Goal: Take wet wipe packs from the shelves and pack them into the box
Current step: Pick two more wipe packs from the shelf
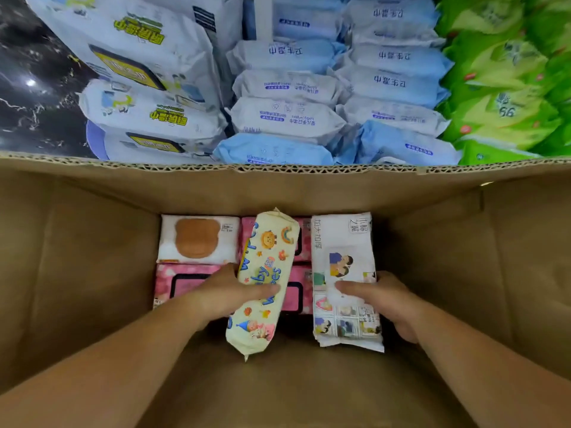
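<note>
Left hand (230,293) grips yellow pack (262,282) inside box (92,242).

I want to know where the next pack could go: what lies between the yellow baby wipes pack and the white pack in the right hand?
In the head view, pink packs on the box floor show between the yellow baby wipes pack and the white pack.

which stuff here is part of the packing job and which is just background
In the job: cardboard box; yellow baby wipes pack in left hand; white pack under right hand; pink packs; bear-lid pack; blue shelf packs.

Just lying about: dark marbled surface.
</note>
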`<state>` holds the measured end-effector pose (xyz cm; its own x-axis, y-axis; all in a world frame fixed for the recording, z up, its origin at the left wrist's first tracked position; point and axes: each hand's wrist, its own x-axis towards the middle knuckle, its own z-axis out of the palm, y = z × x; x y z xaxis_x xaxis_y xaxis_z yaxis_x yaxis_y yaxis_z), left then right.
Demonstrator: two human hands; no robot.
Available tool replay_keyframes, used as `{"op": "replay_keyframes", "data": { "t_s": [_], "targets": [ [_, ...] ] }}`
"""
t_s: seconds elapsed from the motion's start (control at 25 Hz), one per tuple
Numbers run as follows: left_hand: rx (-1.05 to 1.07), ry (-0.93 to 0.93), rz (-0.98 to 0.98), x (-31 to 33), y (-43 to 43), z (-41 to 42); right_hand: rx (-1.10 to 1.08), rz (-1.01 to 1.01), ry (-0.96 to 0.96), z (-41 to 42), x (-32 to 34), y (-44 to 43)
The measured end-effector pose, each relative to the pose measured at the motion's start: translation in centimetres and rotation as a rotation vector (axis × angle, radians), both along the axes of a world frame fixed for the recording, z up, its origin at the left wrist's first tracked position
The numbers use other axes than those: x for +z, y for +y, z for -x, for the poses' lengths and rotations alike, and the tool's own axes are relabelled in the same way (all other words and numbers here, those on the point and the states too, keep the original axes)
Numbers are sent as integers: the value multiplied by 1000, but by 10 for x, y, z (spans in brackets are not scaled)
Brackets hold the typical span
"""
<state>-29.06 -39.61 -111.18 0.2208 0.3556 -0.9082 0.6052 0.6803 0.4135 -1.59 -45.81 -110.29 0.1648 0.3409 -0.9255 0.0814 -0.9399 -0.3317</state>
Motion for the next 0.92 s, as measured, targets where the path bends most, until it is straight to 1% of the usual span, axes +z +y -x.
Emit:
{"op": "replay_keyframes", "data": {
  "t_s": [0.08,0.16,0.24,0.36,0.52,0.64,0.72,0.76,0.8,0.92],
  "targets": [
    [43,-20,-16,-6,-4,-5,-10,-5,106,-5,-4,-1],
    [51,-68,-34,-5,-8,-12,-42,-19,159,-8,-7,-3],
    [58,-119,-42,2,-14,-16,-78,-35,169,-8,-9,-7],
    [90,-118,-43,13,-22,-15,-141,-73,166,-10,-10,-10],
    [144,-144,11,11,-29,-18,-177,-102,161,-9,-11,-13],
    [317,-212,44,7,-39,-23,-210,-128,171,-14,-13,-15],
    [454,-210,116,2,-45,-19,-226,-138,201,-18,-15,-17],
    [486,-210,151,-2,-44,-16,-234,-130,209,-18,-15,-18],
    [478,-205,173,-3,-43,-15,-235,-117,212,-18,-15,-18],
    [366,-187,209,-2,-34,-23,-241,-125,199,-16,-12,-19]
  ]
}}
